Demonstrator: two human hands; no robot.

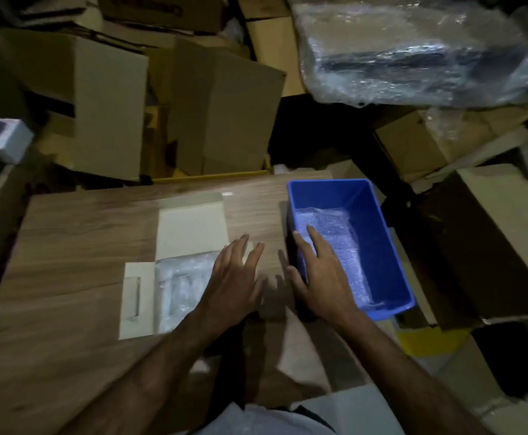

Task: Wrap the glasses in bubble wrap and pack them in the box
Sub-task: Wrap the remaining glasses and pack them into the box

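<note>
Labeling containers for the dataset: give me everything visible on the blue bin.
The blue bin is an open-topped rectangular tub, plastic by its look, with smooth walls that taper toward the floor and a rolled rim. It stands upright on the right part of the wooden table, its near right corner at or past the table edge. Bubble wrap lies on its floor. The right hand reaches over its left wall, fingers straight above the wrap; contact is unclear.
</note>
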